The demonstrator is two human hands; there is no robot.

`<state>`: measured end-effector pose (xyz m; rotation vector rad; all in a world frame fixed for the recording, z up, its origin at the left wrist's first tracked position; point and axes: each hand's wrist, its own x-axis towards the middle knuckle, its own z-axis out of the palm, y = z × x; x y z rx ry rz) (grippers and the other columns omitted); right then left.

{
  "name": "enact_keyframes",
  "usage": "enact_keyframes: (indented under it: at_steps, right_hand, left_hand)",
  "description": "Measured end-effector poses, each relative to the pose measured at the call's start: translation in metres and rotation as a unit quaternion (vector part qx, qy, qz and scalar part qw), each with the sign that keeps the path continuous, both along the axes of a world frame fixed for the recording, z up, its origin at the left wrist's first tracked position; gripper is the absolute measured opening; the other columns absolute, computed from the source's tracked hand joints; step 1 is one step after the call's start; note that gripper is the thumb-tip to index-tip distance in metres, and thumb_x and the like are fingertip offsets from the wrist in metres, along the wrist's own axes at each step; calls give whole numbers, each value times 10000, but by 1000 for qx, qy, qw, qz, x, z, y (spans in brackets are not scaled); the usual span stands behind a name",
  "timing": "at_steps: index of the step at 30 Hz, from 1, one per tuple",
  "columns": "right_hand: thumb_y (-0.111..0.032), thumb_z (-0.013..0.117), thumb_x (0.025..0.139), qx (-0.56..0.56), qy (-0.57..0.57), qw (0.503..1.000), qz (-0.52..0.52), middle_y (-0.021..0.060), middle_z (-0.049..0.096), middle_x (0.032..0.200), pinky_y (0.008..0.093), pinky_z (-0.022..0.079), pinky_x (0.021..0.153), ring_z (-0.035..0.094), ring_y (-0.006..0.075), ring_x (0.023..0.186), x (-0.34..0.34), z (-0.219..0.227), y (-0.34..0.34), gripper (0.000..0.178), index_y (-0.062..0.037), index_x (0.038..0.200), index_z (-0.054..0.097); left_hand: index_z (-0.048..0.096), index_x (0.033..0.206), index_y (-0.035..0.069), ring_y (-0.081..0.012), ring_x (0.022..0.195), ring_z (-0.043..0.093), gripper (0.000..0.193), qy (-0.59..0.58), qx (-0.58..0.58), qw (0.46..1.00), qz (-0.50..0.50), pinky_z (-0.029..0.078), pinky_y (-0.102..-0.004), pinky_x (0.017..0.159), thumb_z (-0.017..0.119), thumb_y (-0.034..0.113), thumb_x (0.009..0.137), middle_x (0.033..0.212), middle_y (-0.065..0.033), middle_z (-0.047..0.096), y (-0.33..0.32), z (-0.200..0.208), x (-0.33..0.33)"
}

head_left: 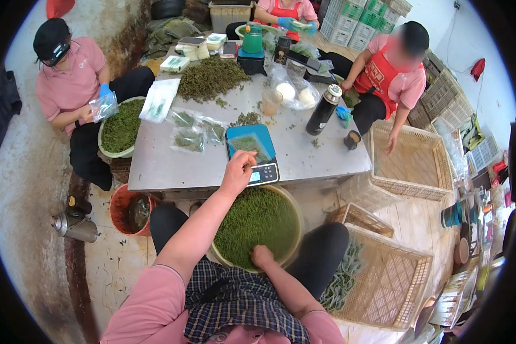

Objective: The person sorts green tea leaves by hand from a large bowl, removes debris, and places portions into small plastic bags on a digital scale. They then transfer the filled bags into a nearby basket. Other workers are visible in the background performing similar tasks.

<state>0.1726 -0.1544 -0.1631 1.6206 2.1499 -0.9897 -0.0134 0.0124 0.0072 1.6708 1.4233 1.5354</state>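
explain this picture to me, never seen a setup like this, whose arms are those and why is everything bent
There is no machine here: the bare arms coming from the bottom belong to the person wearing the camera. It sits on their head, looking down through a very wide lens, so straight edges curve.

The left hand is over a blue scale with a clear bag of greens on it; whether the fingers hold anything is unclear. The right hand is in a basin of loose greens, its fingertips hidden.

The metal table also carries a leafy pile, more filled bags and a black flask. Three other people are around it.
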Motion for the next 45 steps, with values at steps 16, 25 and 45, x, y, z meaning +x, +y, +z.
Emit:
enact_keyframes:
  at_steps: [16, 25, 45]
  right_hand:
    - [-144, 663, 777, -18, 225, 963, -143, 155, 675, 762, 297, 529, 573, 661, 180, 588, -8, 24, 23, 370, 33, 1099, 620]
    - [-111, 688, 800, -23, 320, 909, -267, 117, 681, 797, 264, 524, 548, 648, 121, 608, -8, 92, 42, 349, 47, 1101, 611]
    - [-239, 698, 779, 169, 228, 933, -221, 159, 684, 785, 382, 519, 642, 667, 327, 722, -8, 139, 84, 276, -49, 979, 698]
  left_hand:
    - [584, 1126, 29, -120, 850, 596, 230, -184, -414, 891, -29, 469, -256, 768, 588, 99, 907, 975, -37, 633, -156, -125, 13]
    - [638, 1039, 32, -150, 780, 632, 182, -65, -407, 911, -32, 527, -292, 711, 619, 58, 861, 953, -77, 656, -154, -106, 20]
    - [623, 1075, 18, -101, 817, 626, 187, -189, -375, 906, -50, 475, -236, 657, 557, 67, 907, 918, -36, 660, -155, -124, 20]
